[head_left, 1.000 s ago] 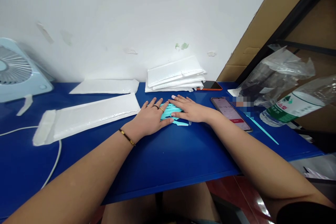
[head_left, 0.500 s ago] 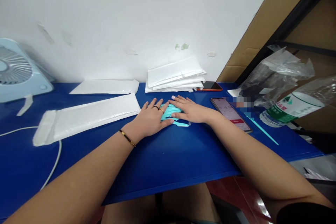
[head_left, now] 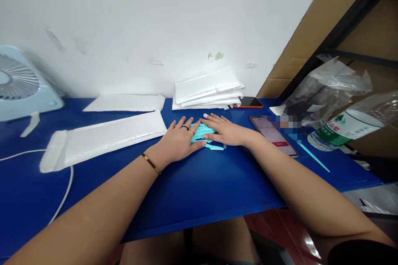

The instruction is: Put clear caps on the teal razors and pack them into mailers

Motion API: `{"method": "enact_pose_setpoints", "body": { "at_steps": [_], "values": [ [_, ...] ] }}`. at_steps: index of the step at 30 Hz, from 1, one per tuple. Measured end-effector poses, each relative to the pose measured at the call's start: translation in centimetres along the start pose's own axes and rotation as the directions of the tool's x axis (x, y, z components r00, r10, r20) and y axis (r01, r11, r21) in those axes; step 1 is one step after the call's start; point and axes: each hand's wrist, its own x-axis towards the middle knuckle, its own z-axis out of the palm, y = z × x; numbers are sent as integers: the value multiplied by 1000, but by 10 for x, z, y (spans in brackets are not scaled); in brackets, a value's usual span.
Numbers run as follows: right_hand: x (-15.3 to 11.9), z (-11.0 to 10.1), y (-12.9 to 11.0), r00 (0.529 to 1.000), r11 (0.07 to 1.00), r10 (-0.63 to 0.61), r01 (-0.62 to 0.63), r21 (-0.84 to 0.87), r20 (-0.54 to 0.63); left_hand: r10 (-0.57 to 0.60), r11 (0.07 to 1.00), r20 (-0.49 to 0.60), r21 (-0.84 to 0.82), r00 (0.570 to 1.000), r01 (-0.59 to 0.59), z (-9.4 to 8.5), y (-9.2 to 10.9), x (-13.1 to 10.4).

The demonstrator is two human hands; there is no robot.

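Several flat turquoise plastic pieces, slim and long like small razors, lie bunched on the blue table. Over their left side my left hand rests flat, fingers spread, two rings on it. My right hand lies palm down across their right side, its fingers stretched out. Both hands hide much of the bunch, and neither grips anything. One turquoise piece sticks out below the thumbs. Close to my left hand is a padded white envelope.
A stack of white envelopes stands by the wall, with another envelope to its left. At right are a phone, a turquoise stick, a water bottle and a plastic bag. A fan stands far left.
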Motion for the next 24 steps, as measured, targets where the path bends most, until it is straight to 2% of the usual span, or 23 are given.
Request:
{"method": "enact_pose_setpoints", "body": {
  "at_steps": [4,9,18,24],
  "values": [
    [1,-2,0,991,995,-99,98,-10,-86,10,1000,-61,-13,998,-10,-3,-2,2],
    [1,-8,-3,957,977,-208,211,-5,-203,-4,995,-149,-95,989,-10,-9,-5,4],
    [-2,-14,-7,947,967,-195,229,110,-253,-85,953,-151,-301,985,36,-19,-10,7],
    [-4,-15,-7,961,949,-114,180,258,-253,-146,938,-127,-334,981,97,-24,-8,3]
  ]
}}
